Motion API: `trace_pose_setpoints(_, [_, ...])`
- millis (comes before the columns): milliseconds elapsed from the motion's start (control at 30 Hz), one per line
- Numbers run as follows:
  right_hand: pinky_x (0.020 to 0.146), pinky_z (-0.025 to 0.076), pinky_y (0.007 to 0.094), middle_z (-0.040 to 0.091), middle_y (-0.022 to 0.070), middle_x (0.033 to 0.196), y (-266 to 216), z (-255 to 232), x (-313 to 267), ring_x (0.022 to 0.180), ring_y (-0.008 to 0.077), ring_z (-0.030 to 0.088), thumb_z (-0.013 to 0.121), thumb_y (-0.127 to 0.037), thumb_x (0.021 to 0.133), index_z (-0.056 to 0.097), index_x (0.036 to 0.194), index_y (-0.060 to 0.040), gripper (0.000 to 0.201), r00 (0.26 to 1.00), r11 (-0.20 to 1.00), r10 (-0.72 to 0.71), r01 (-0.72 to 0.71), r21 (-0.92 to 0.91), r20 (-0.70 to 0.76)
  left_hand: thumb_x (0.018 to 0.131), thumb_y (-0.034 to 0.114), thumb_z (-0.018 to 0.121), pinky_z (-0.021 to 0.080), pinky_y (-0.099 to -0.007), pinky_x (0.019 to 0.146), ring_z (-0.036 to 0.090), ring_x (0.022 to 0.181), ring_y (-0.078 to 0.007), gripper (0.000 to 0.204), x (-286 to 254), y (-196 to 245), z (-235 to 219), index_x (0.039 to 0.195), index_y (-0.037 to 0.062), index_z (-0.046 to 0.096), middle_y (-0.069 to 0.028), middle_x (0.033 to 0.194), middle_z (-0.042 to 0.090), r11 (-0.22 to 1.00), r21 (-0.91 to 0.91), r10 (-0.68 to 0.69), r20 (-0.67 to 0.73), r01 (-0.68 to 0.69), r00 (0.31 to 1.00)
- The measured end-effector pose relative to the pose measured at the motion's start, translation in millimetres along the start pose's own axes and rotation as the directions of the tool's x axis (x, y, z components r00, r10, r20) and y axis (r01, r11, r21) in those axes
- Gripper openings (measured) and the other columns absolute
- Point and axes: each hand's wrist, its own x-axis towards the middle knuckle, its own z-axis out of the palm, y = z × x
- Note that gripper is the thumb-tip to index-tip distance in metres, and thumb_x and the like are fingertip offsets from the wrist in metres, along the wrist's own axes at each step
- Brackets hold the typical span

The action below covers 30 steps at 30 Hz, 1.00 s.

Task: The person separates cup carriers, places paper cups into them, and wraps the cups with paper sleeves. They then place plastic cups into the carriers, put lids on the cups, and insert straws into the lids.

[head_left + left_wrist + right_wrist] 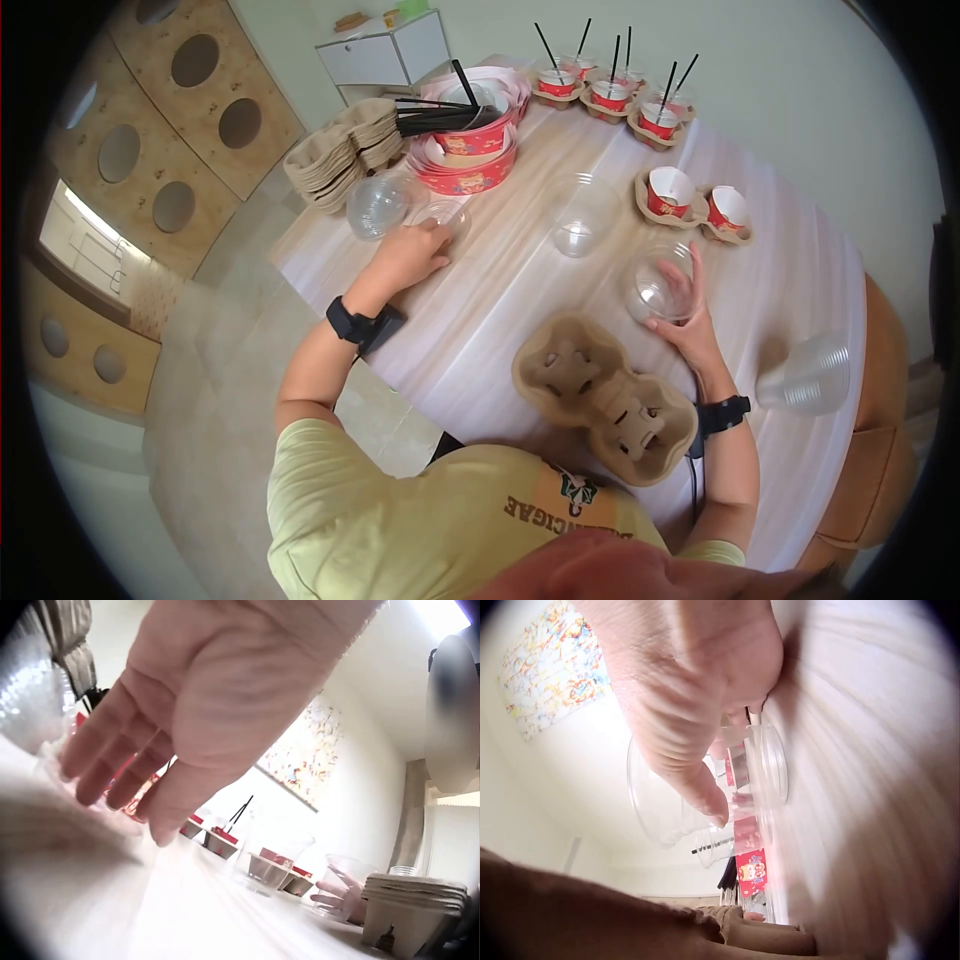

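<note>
We grip clear cup (pixel 650 287) in right hand (pixel 698 325); left hand (pixel 408 258), fingers loosely extended, touches clear lid (pixel 454 217). Cardboard tray (pixel 607 396) lower centre.

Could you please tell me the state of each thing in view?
Left hand: fingers relaxed, touching clear lid
Right hand: curled round held cup
Held cup: upright, uncovered
Middle clear cup: upright, uncovered
Near carriers: nested, top one empty
Two nearer red cups: in a carrier, strawless
Far red cups: in carriers, with straws
Clear cup stack: nested, on its side
</note>
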Motion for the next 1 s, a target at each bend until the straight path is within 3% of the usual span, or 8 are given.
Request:
trace_pose_setpoints(100, [0.095,0.036,0.0314,0.040,0.0150,0.128,-0.5,2.8,-1.8,0.116,0.0212,0.040,0.072,0.000,0.059,0.007,0.141,-0.0204,0.107,1.000,1.000,0.016,-0.016,-0.008,0.015,0.072,0.014,0.063,0.047,-0.0404,0.068,0.058,0.079,-0.0307,0.016,-1.4,-2.3,10.3,0.083,0.0064,0.055,-0.0110,0.085,0.057,0.998,0.016,-0.065,-0.002,0.065,0.998])
trace_pose_setpoints(333, [0.094,0.037,0.0318,0.042,0.0157,0.126,-0.9,2.9,-2.6,0.115,0.0214,0.042,0.073,-0.003,0.060,0.008,0.141,-0.0192,0.106,0.999,0.998,0.034,-0.034,-0.053,0.011,0.070,0.016,0.065,0.046,-0.0407,0.068,0.057,0.082,-0.0308,0.021,6.7,2.0,9.2,0.085,0.0077,0.052,-0.0112,0.088,0.055,0.994,0.105,-0.044,0.050,0.039,0.998])
trace_pose_setpoints(533, [0.095,0.036,0.0321,0.043,0.0151,0.125,0.2,3.6,-3.4,0.115,0.0214,0.042,0.073,-0.004,0.060,0.009,0.141,-0.0175,0.105,0.999,0.996,0.037,-0.034,-0.076,0.036,0.069,0.035,0.067,0.039,-0.0420,0.088,0.045,0.106,-0.0350,0.056,11.7,-14.2,15.6,0.116,0.0123,0.048,-0.0167,0.111,0.048,0.996,-0.076,-0.038,0.017,0.040,0.999])
trace_pose_setpoints(600, [0.095,0.036,0.0321,0.044,0.0149,0.125,-0.7,2.5,-3.6,0.115,0.0213,0.042,0.073,-0.004,0.060,0.009,0.141,-0.0173,0.105,0.999,0.996,0.026,-0.023,-0.085,0.036,0.067,0.038,0.069,0.037,-0.0422,0.092,0.041,0.112,-0.0394,0.067,18.0,-14.4,18.8,0.125,0.0166,0.042,-0.0193,0.120,0.044,0.994,-0.095,-0.045,0.073,0.052,0.996])
trace_pose_setpoints(833, [0.097,0.032,0.0312,0.045,0.0140,0.123,-1.0,3.1,-2.9,0.116,0.0216,0.041,0.074,-0.005,0.058,0.012,0.141,-0.0150,0.104,0.998,0.992,0.031,-0.024,-0.125,0.050,0.070,0.037,0.066,0.035,-0.0449,0.095,0.038,0.113,-0.0446,0.064,30.6,-12.1,17.1,0.127,0.0228,0.040,-0.0205,0.126,0.040,0.992,-0.087,-0.073,0.153,0.087,0.985])
trace_pose_setpoints(900, [0.098,0.032,0.0312,0.046,0.0138,0.123,0.1,3.3,-2.9,0.116,0.0218,0.041,0.074,-0.005,0.059,0.012,0.141,-0.0148,0.103,0.998,0.992,0.022,-0.016,-0.125,0.050,0.069,0.037,0.067,0.022,-0.0498,0.102,0.032,0.120,-0.0443,0.068,40.0,-9.3,6.1,0.129,0.0225,0.039,-0.0199,0.132,0.036,0.989,-0.089,-0.086,0.334,0.122,0.939])
trace_pose_setpoints(933, [0.098,0.032,0.0312,0.046,0.0142,0.122,0.4,3.1,-2.8,0.116,0.0218,0.041,0.074,-0.005,0.059,0.013,0.141,-0.0144,0.102,0.999,0.988,0.015,-0.007,-0.155,0.049,0.069,0.037,0.067,0.022,-0.0498,0.102,0.032,0.120,-0.0443,0.068,43.0,-4.9,0.9,0.129,0.0225,0.039,-0.0199,0.132,0.036,0.989,-0.083,-0.084,0.336,0.119,0.938])
trace_pose_setpoints(1000, [0.097,0.032,0.0311,0.046,0.0146,0.122,-0.6,2.4,-2.9,0.116,0.0219,0.041,0.073,-0.005,0.059,0.013,0.140,-0.0139,0.101,0.999,0.983,0.003,0.005,-0.183,0.043,0.069,0.036,0.067,0.032,-0.0436,0.097,0.035,0.117,-0.0440,0.068,49.3,4.0,-7.8,0.129,0.0236,0.038,-0.0202,0.131,0.035,0.990,0.122,-0.114,0.383,0.072,0.917])
